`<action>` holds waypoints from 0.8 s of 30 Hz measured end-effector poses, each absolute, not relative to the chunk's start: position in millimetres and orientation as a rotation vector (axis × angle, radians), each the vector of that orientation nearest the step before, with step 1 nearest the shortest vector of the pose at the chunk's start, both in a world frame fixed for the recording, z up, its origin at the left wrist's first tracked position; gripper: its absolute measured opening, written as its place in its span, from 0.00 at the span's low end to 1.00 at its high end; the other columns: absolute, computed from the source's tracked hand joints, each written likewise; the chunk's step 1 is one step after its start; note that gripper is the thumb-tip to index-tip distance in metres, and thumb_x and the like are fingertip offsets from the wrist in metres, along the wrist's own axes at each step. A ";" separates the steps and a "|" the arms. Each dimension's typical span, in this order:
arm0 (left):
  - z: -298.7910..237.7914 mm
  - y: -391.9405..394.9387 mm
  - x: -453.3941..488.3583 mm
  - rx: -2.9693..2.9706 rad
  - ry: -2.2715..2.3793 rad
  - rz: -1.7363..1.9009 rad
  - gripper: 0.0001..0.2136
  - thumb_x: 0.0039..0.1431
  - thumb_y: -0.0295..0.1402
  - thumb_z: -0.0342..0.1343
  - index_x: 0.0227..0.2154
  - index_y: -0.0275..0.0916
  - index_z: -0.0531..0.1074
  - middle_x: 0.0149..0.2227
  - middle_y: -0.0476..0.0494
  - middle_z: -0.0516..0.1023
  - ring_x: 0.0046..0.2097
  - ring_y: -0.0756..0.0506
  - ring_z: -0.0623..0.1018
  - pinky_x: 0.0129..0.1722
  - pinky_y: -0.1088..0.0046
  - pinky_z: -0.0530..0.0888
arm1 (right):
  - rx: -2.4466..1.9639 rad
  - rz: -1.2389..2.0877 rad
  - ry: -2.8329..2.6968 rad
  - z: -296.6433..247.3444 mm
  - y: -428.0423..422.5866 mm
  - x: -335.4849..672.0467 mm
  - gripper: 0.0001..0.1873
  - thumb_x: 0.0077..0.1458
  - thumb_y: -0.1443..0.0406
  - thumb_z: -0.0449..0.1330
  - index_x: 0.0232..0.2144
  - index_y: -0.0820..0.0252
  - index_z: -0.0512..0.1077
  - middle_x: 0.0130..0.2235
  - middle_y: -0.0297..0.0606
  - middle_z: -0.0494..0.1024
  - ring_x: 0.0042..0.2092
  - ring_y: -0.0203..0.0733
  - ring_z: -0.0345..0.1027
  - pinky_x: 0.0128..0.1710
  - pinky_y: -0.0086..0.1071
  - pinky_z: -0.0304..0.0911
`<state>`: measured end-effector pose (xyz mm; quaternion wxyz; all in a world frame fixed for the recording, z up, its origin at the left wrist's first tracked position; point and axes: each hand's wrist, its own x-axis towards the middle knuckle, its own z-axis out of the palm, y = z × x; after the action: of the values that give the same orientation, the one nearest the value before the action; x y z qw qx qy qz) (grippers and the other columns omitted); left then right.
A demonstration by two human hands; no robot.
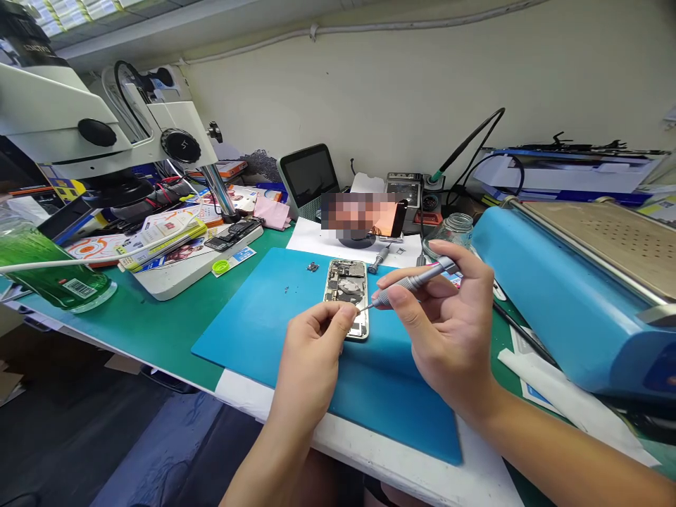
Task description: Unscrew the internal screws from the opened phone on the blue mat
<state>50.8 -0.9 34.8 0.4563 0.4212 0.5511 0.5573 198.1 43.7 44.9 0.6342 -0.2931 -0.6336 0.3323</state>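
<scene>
An opened smartphone [347, 282] with its inner parts exposed lies on the blue mat [253, 317]. My right hand [448, 317] is closed around a grey screwdriver [415, 283], its shaft slanting down left over the phone's lower part. Thumb and fingertips of my left hand [314, 345] are pinched together at the screwdriver's tip, above the phone's lower left; whatever they pinch is too small to make out. Left of the phone, a small dark part [313, 267] and several tiny pieces rest on the mat. Beyond the phone lies a second screwdriver [379, 259].
A microscope [127, 134] on a stand reaches over the left side, near a green bottle [58, 267]. At the right stands a large blue machine [560, 296]. Behind the mat are a phone screen [393, 217], a glass jar [457, 229] and a soldering iron [467, 144].
</scene>
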 end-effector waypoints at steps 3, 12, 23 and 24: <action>34.4 -0.3 50.3 1.046 1.356 1.381 0.19 0.63 0.51 0.64 0.28 0.38 0.78 0.23 0.54 0.61 0.28 0.51 0.59 0.27 0.74 0.57 | -0.673 0.763 -1.449 44.8 43.8 198.0 0.23 0.65 0.66 0.66 0.57 0.42 0.63 0.38 0.31 0.83 0.39 0.47 0.82 0.37 0.46 0.81; 35.1 0.8 50.0 1.050 1.353 1.385 0.18 0.64 0.49 0.64 0.28 0.39 0.78 0.23 0.54 0.61 0.29 0.51 0.59 0.28 0.74 0.58 | -0.677 0.758 -1.445 46.3 43.1 198.0 0.24 0.65 0.67 0.66 0.57 0.42 0.63 0.39 0.31 0.83 0.39 0.46 0.82 0.37 0.45 0.81; 34.7 0.5 49.4 0.995 1.365 1.380 0.16 0.61 0.49 0.65 0.32 0.39 0.83 0.23 0.53 0.63 0.28 0.51 0.61 0.27 0.75 0.59 | -0.692 0.766 -1.446 46.6 44.0 197.5 0.23 0.65 0.65 0.66 0.56 0.41 0.62 0.38 0.32 0.83 0.38 0.48 0.82 0.36 0.48 0.82; 34.2 0.8 49.2 0.990 1.367 1.380 0.17 0.61 0.49 0.65 0.33 0.39 0.83 0.23 0.53 0.64 0.28 0.51 0.62 0.27 0.75 0.60 | -0.691 0.767 -1.446 46.5 43.9 197.7 0.23 0.65 0.65 0.66 0.56 0.41 0.63 0.38 0.32 0.83 0.38 0.48 0.82 0.36 0.49 0.82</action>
<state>49.2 0.8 34.2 0.4624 0.4028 0.5560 0.5611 197.7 43.9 46.5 0.6306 -0.3019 -0.6316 0.3352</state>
